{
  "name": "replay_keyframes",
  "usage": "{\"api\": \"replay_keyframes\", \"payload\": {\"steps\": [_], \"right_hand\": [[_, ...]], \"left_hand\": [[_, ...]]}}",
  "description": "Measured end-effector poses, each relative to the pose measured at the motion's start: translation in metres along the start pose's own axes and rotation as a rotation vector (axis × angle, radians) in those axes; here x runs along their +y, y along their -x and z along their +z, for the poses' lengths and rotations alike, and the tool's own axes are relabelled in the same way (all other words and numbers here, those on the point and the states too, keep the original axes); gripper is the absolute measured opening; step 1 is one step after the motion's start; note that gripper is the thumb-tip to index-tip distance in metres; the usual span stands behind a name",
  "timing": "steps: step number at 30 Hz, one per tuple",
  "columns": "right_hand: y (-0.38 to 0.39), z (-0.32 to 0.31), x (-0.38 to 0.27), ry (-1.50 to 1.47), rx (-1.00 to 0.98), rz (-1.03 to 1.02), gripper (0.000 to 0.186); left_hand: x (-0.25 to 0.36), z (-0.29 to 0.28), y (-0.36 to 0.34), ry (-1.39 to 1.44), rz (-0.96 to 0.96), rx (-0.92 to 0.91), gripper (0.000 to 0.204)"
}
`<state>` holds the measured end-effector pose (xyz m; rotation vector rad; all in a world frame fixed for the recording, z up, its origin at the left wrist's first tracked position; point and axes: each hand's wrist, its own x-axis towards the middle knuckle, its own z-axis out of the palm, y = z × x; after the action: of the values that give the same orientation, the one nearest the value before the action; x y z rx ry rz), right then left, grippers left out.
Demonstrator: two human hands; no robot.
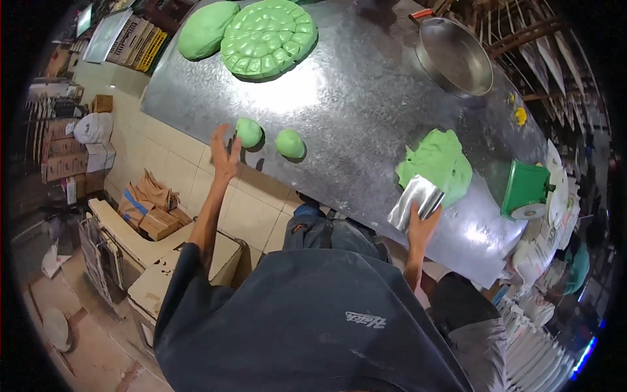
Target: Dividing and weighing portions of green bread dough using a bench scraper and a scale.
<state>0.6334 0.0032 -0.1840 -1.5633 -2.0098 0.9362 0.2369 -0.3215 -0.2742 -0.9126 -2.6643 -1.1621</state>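
With portioning seemingly in hand, the left hand [226,160] has fingers spread just beside a green ball [248,132], while the right hand [423,227] pinches a metal scraper [415,200] at the loose green dough [445,160] on the counter [353,111], where cutting likely calls for firm pressure.

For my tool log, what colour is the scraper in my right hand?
The scraper is shiny silver, best seen in the head view.
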Motion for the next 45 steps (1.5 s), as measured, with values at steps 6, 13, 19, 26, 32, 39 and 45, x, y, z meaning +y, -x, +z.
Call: {"api": "replay_keyframes", "payload": {"steps": [6, 13, 19, 26, 32, 39, 45], "right_hand": [[-0.015, -0.015, 0.004, 0.141, 0.051, -0.001, 0.058], [-0.101, 0.001, -0.035, 0.523, -0.237, -0.249, 0.031], [-0.115, 0.059, -0.013, 0.592, -0.277, -0.359, 0.028], [-0.173, 0.09, -0.003, 0.205, -0.409, -0.34, 0.039], [-0.153, 0.036, 0.01, -0.278, -0.186, -0.167, 0.051], [-0.074, 0.0, 0.032, 0.27, -0.48, -0.173, 0.045], [-0.036, 0.083, 0.016, -0.151, -0.15, 0.144, 0.048]], "left_hand": [[0.001, 0.03, -0.034, -0.544, -0.034, 0.102, 0.045], [0.181, 0.145, -0.06, 0.198, 0.055, 0.061, 0.031], [0.278, 0.183, -0.002, 0.345, -0.126, -0.171, 0.025], [0.331, 0.253, 0.019, 0.443, 0.034, -0.219, 0.027], [0.321, 0.215, 0.076, -0.069, -0.234, -0.582, 0.039], [0.319, 0.196, 0.083, 0.155, -0.286, -0.565, 0.036], [0.314, 0.193, 0.061, 0.238, -0.482, -0.578, 0.045]]}}
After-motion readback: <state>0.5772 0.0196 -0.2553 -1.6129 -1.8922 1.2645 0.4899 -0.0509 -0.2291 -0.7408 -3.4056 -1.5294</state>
